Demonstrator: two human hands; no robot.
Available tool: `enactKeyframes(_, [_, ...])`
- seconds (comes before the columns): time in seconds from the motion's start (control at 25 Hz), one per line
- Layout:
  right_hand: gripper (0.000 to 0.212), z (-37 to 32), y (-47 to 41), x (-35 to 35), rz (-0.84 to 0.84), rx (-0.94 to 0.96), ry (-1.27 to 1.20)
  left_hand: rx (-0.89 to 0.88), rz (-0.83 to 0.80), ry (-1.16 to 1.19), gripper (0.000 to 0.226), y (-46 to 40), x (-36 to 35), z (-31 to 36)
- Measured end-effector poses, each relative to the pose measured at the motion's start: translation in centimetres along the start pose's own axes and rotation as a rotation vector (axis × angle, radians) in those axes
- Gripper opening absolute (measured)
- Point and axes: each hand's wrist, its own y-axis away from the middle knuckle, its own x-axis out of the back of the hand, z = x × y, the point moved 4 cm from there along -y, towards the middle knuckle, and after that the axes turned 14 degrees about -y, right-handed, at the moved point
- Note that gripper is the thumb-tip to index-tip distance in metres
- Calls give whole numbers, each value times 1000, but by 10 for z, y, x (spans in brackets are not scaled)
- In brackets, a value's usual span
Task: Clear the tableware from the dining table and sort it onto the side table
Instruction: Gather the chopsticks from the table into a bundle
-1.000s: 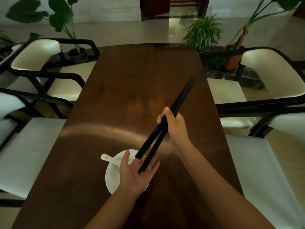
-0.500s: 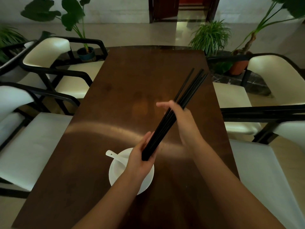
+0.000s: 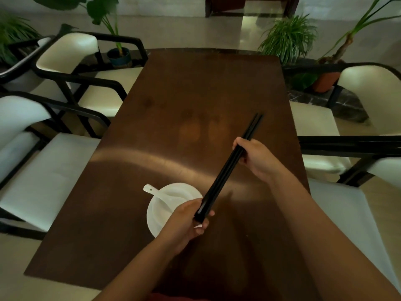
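I note the black chopsticks, splayed half a second ago, are now squared into one tight bundle above the dining table. My left hand is closed round their near ends over the white bowl and spoon; my right hand grips the middle. I judge the bundle ready to carry; the side table is out of view

spoon in bowl on table, chairs either side
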Motion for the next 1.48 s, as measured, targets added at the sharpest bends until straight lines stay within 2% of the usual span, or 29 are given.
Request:
enactKeyframes(0.16, [26, 63, -5, -5, -61, -250, -23, 110, 75, 198, 27, 22, 16, -48])
enactKeyframes(0.32, [20, 125, -1, -5, 28, -435, -109, 250, 211, 279, 26, 33, 28, -92])
enactKeyframes(0.44, [20, 155, -2, -3, 64, -521, -33, 333, 260, 333, 24, 31, 29, -113])
enactKeyframes(0.52, [19, 170, -9, -9, 95, -548, 16, 362, 358, 411, 23, 25, 34, -123])
enactKeyframes(0.64, [19, 188, -19, -23, 142, -549, 57, 375, 489, 539, 23, 18, 41, -134])
enactKeyframes(0.76, [10, 197, -28, -27, 180, -518, 164, 363, 509, 609, 21, 14, 42, -136])
enactKeyframes(0.84, [13, 198, -31, -25, 163, -500, 216, 352, 520, 619, 18, 12, 42, -135])
enactKeyframes(1.04, [8, 190, -39, -17, 152, -416, -34, 350, 583, 667, 23, 10, 47, -139])
enactKeyframes(1.16, [15, 189, -44, -15, 125, -398, -63, 363, 576, 666, 27, 8, 46, -139])
enactKeyframes(1.48, [22, 189, -39, -23, 38, -397, 63, 447, 502, 706, 24, 14, 42, -138])
